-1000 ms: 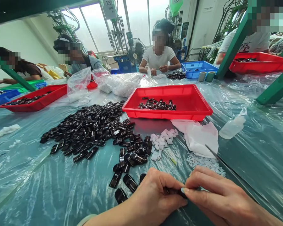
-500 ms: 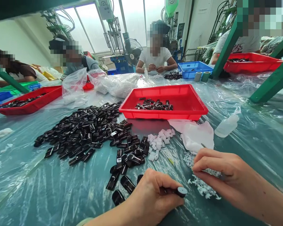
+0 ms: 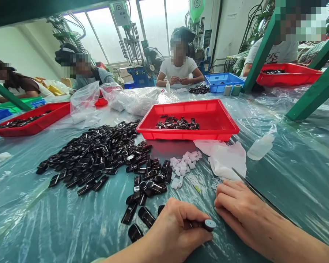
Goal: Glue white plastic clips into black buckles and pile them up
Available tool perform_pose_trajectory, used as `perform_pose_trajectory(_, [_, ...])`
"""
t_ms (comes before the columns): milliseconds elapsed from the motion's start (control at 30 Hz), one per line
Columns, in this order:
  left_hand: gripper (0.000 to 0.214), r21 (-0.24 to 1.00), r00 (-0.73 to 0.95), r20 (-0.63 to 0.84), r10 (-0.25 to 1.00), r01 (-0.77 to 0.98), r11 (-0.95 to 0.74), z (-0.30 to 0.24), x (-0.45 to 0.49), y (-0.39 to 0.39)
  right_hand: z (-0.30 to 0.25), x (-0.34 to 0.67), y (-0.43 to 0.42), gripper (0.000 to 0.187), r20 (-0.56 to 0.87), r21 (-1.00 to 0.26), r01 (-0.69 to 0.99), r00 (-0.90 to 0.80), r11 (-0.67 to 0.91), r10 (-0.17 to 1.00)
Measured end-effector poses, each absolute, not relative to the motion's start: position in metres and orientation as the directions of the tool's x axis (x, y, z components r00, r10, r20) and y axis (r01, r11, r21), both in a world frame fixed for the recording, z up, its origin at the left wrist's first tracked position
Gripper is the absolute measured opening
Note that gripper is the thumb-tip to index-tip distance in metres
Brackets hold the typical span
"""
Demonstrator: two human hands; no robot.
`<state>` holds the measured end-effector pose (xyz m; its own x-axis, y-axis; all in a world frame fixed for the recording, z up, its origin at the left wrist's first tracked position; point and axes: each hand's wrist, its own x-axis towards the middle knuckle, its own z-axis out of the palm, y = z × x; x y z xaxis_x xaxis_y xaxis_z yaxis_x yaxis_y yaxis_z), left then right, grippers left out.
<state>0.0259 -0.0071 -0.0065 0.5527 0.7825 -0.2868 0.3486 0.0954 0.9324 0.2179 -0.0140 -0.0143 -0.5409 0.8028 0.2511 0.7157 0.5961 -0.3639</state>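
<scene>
My left hand [image 3: 178, 226] is closed around a small black piece with a round grey end [image 3: 210, 225], which points right between thumb and forefinger. The rest of that piece is hidden by the fingers. My right hand [image 3: 238, 208] is just to its right, fingers curled and fingertips turned down. A long thin dark metal tool, like tweezers [image 3: 252, 188], sticks out past its knuckles and runs back along the forearm; its gripping end is hidden. Loose glossy black plastic pieces [image 3: 146, 216] lie left of my left hand. Small white plastic parts [image 3: 182, 166] lie beyond both hands.
A large heap of black pieces [image 3: 93, 157] covers the left middle. Behind it stands a red tray [image 3: 216, 122] with some pieces inside. A white cloth or bag [image 3: 227, 159] and a translucent bottle [image 3: 260, 147] lie right. Green posts [image 3: 315, 93] rise at right. Co-workers sit across the table.
My right hand has moved left and turned over, closer to the left hand, covering most of the tiny white parts. More of the metal tool shows. The left hand keeps its grip.
</scene>
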Motion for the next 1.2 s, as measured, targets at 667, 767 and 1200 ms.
perform_pose_trajectory(667, [0.018,0.944,0.614,-0.243,0.751,0.329,0.037,-0.003,0.025,-0.008,-0.003,0.201,-0.031,0.022,0.583,-0.554,0.428,-0.413,0.714,0.699])
perform_pose_trajectory(767, [0.019,0.944,0.617,-0.242,0.749,0.328,0.034,-0.003,0.025,-0.008,-0.003,0.202,-0.033,0.021,0.616,-0.499,0.438,-0.427,0.748,0.662])
perform_pose_trajectory(1200, [0.020,0.950,0.595,-0.239,0.767,0.306,0.059,-0.003,0.026,-0.010,-0.010,0.209,-0.043,0.018,0.624,-0.168,0.631,-0.527,0.757,0.578])
